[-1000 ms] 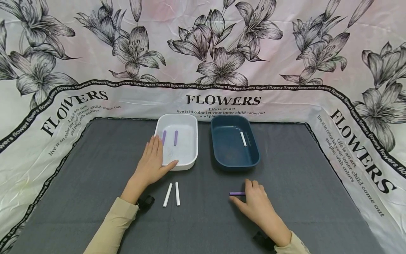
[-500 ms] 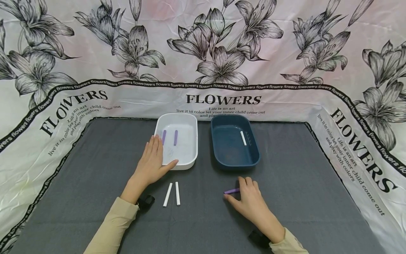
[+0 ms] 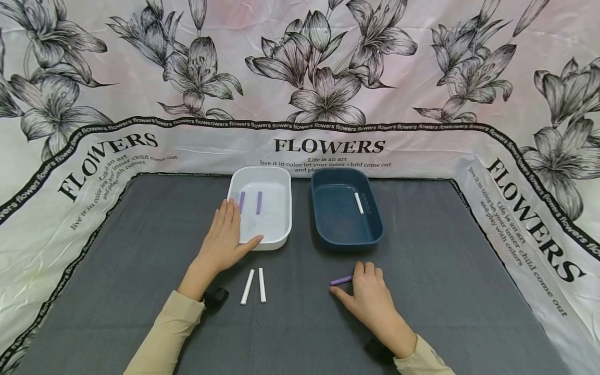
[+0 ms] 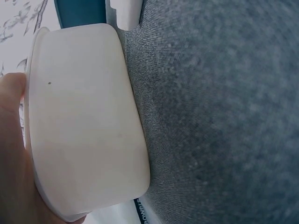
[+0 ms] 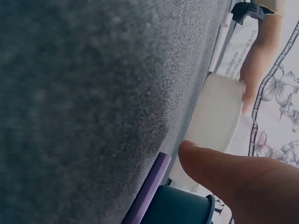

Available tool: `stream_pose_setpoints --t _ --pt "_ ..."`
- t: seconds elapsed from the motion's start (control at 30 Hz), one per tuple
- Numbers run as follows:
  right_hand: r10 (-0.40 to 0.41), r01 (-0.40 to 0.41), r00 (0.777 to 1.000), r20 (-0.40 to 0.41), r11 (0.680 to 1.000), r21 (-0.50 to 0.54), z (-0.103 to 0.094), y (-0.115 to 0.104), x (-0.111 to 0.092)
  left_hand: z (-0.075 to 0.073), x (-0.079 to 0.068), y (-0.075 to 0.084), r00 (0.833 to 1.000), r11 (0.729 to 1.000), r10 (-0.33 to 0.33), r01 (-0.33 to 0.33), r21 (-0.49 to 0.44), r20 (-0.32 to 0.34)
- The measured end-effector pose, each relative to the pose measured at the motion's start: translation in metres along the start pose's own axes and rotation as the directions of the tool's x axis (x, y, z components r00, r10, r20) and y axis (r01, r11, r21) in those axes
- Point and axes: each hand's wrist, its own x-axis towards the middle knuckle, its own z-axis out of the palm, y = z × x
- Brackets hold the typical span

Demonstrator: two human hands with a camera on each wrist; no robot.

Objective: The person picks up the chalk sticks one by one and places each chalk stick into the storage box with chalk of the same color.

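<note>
My left hand point(image 3: 224, 237) rests along the left side and front corner of a white plastic tub point(image 3: 276, 219), thumb on the rim. Two purple chalk sticks point(image 3: 259, 203) lie inside it. My right hand point(image 3: 372, 297) is low over the grey cloth, its fingers bent over one end of another purple chalk stick point(image 3: 340, 280). In the right wrist view the thumb point(image 5: 219, 163) stands apart from this purple chalk stick point(image 5: 149, 186), and the other fingers are hidden. Two white chalk sticks point(image 3: 247, 286) lie side by side in front of the white tub.
A dark blue tub point(image 3: 344, 237) stands right of the white one, with one white chalk stick point(image 3: 358, 203) in it. Beneath everything lies a grey cloth point(image 3: 300, 333) with a flower-printed border point(image 3: 328, 146) rising behind.
My right hand has shifted left, and the purple chalk stick under its fingers has moved left and turned slightly. My left hand stays on the white tub.
</note>
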Motion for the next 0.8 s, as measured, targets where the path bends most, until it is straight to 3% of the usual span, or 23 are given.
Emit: stream_pose_setpoints --t 0.5,0.8 --pt "-0.031 0.031 0.999 0.025 0.999 -0.031 0.005 -0.0025 0.0064 0.0013 0.0014 -0.0011 1.0 1.0 0.005 -0.005 0.007 -0.012" --pt "-0.085 0.082 0.996 -0.031 0.994 -0.069 0.0076 -0.0054 0.0082 0.0011 0.001 -0.0009 1.0 1.0 -0.004 0.004 0.002 -0.001"
